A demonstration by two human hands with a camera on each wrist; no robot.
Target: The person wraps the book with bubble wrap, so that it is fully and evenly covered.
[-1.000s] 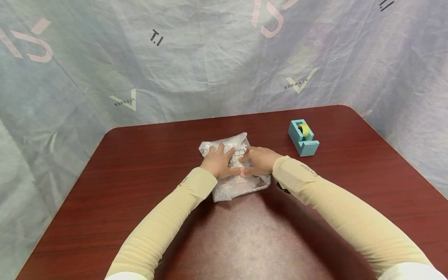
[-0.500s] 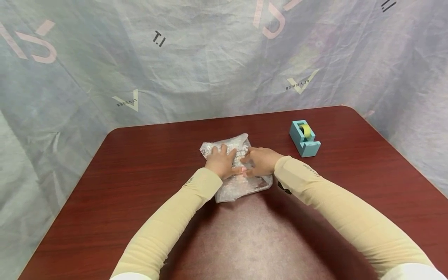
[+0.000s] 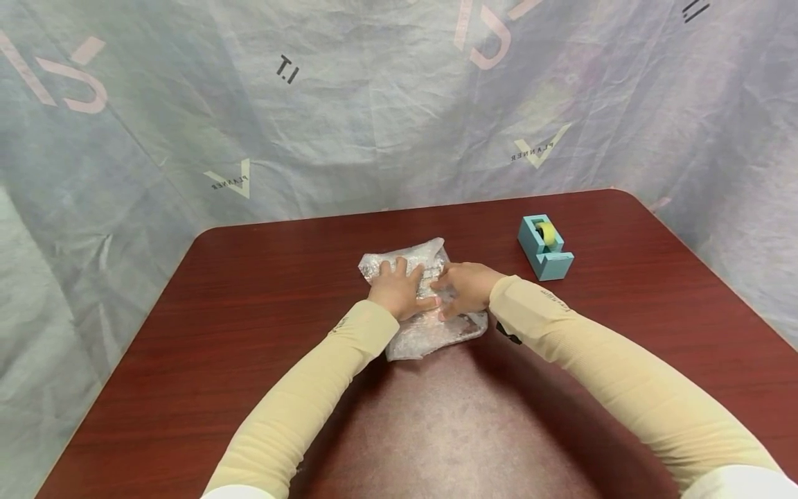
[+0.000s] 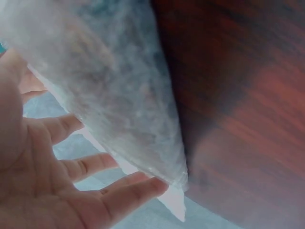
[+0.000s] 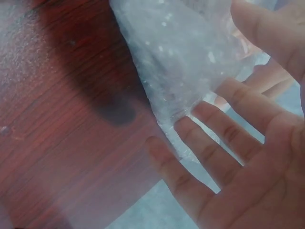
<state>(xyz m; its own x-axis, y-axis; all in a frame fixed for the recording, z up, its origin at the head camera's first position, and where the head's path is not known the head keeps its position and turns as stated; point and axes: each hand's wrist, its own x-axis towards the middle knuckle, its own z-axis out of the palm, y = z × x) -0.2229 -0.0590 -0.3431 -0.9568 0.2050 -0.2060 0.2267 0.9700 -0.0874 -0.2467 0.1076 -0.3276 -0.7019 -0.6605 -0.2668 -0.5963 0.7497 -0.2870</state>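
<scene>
A bubble-wrap bundle lies on the table in the head view; what is inside is hidden. My left hand rests on its left part with fingers spread, thumb pointing toward the right hand. From the other side my right hand touches the bundle's upper right part. In the left wrist view the left fingers lie straight against the bubble wrap. The right wrist view has the right fingers loosely extended, several tips at the wrap.
A light blue tape dispenser with a yellow roll stands toward the table's back right. The dark red-brown table has rounded back corners. Behind it hangs a grey printed cloth.
The head view has shifted slightly, so everything sits a little further right. My left hand stays on the wrap; its thumb and the right hand's fingers have shifted slightly.
</scene>
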